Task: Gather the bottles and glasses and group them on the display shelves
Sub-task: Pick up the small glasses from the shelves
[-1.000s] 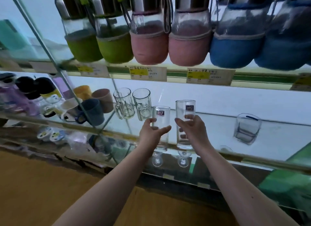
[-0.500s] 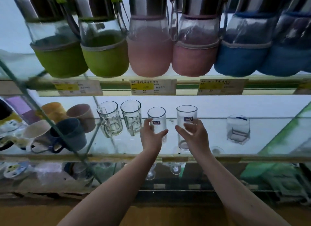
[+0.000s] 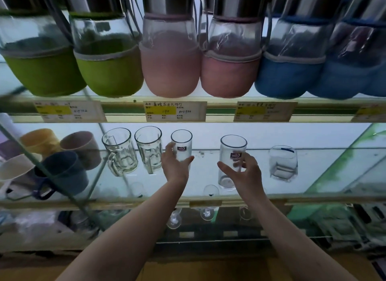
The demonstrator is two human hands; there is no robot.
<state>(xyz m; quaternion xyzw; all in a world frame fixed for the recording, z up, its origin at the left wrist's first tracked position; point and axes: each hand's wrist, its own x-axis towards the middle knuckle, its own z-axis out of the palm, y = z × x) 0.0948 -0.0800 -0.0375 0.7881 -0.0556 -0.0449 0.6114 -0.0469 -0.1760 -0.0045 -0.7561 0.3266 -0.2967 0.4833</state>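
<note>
Head view. You are reaching both arms to the middle shelf (image 3: 313,199), a glass pane with a pale front rim. Your left hand (image 3: 176,168) is grasping the left tumbler (image 3: 181,143), a tall clear glass with a small red label: the thumb is lying across its front and the fingers are curling round its left side. The hand is hiding the base, so whether this glass is resting on the pane cannot be told. Your right hand (image 3: 245,173) is wrapping round the right tumbler (image 3: 232,153), a taller glass with the same label, thumb on the left and fingers on the right; its base is showing low on the pane.

The two tumblers are standing upright and apart. Just left of the left tumbler, two glass mugs (image 3: 120,153) are standing side by side. A square glass (image 3: 283,165) is sitting to the right of your right hand, clear of it. Coloured cups (image 3: 62,174) are clustering at the far left.

On the upper shelf (image 3: 219,111), green-sleeved bottles (image 3: 108,71), pink-sleeved bottles (image 3: 171,71) and blue-sleeved bottles (image 3: 288,75) are standing in pairs, with price labels (image 3: 174,111) hanging on its edge. Stemmed glasses (image 3: 206,205) are showing through and below the pane.
</note>
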